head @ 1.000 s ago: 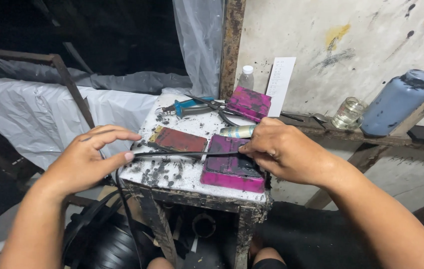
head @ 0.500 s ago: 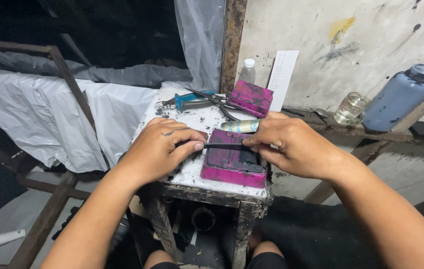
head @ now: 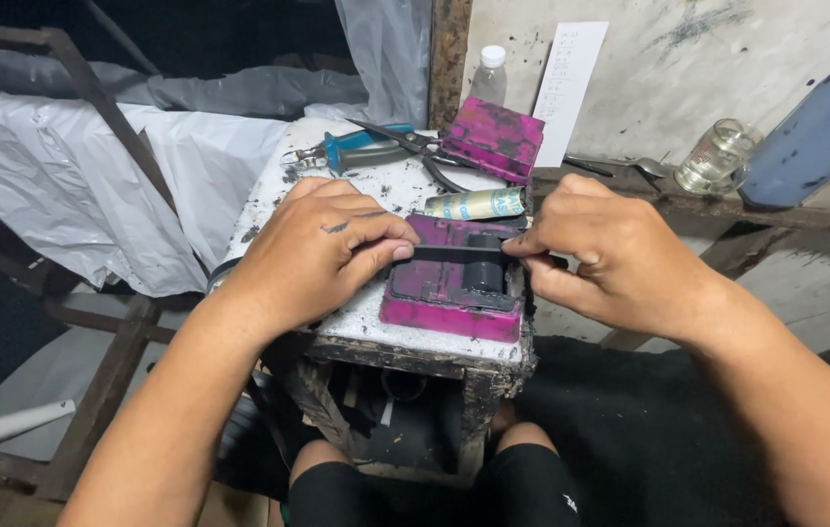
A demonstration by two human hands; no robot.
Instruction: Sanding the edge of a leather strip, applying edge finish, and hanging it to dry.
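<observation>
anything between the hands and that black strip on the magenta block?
Nothing visible. The left hand and right hand each pinch an end of the black strip, stretched across the magenta block. Pliers and a small tube lie behind, clear of it.

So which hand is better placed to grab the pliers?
Probably the left hand: the blue-handled pliers lie just beyond its knuckles on the small table, while the right hand sits farther away across the magenta-stained block.
</observation>
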